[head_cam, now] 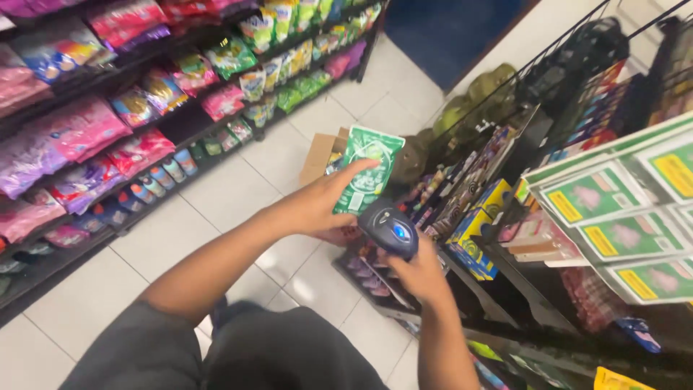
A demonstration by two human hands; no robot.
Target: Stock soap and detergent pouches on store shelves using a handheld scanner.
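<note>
Between two rows of shop shelves, a green packet [367,170] is held up in the left hand [317,206], while a dark handheld scanner [390,230] with a blue-lit face is gripped in the right hand [422,274]. The packet is pinched between the left thumb, laid across its front, and the fingers hidden behind it; most of the packet stands clear of the hand toward one o'clock. The right hand is wrapped tight round the scanner's handle, and the scanner's head is raised toward eleven o'clock, just beside the packet's lower edge. Whether the two are touching cannot be told. By the look of it, the packet has been picked up and brought to the scanner, and the reading is judged to be under way or about to be made; putting the packet back appears to be left. An open cardboard box [321,155] is seen on the tiled floor [216,209] behind the packet, at twelve o'clock. Shelves of pink and purple bags [79,133] are lined up at nine o'clock, and a wire rack [505,188] of small boxed goods at three o'clock.
</note>
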